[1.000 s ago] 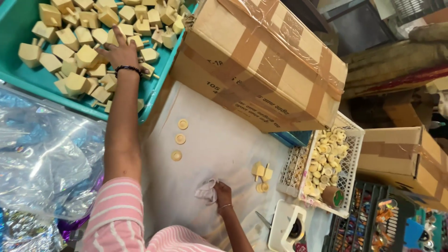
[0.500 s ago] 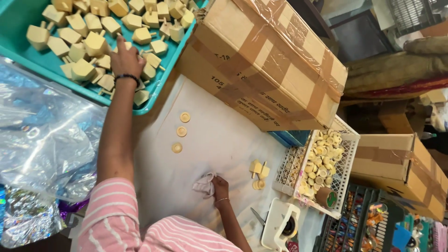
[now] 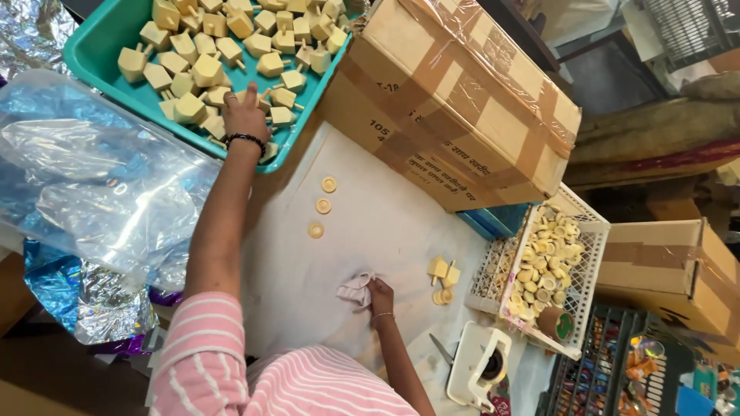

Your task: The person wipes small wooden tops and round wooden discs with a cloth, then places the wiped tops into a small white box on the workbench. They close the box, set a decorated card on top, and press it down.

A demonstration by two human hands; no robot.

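Observation:
My left hand (image 3: 243, 114), with a dark bead bracelet on the wrist, reaches into a teal tray (image 3: 92, 46) and lies on pale yellow wooden blocks with pegs (image 3: 208, 69) near the tray's rim. Whether its fingers grip a block is hidden. My right hand (image 3: 381, 296) is closed on a small crumpled pale pink cloth (image 3: 354, 291) pressed to the white table cover (image 3: 370, 231). Three round cream discs (image 3: 323, 206) lie in a row between the two hands. A few pegged blocks and discs (image 3: 443, 273) sit just right of the cloth.
A large taped cardboard box (image 3: 462, 100) stands beside the tray. A white mesh basket (image 3: 586, 231) holds several cream discs. Clear plastic bags (image 3: 92, 185) lie at left. A white hand tool (image 3: 478, 366), a second cardboard box (image 3: 671, 270) and a dark crate (image 3: 609, 370) are at right.
My left hand has slid across the blocks toward the tray's near rim. My right hand stays on the cloth, almost in place. The view has shifted slightly.

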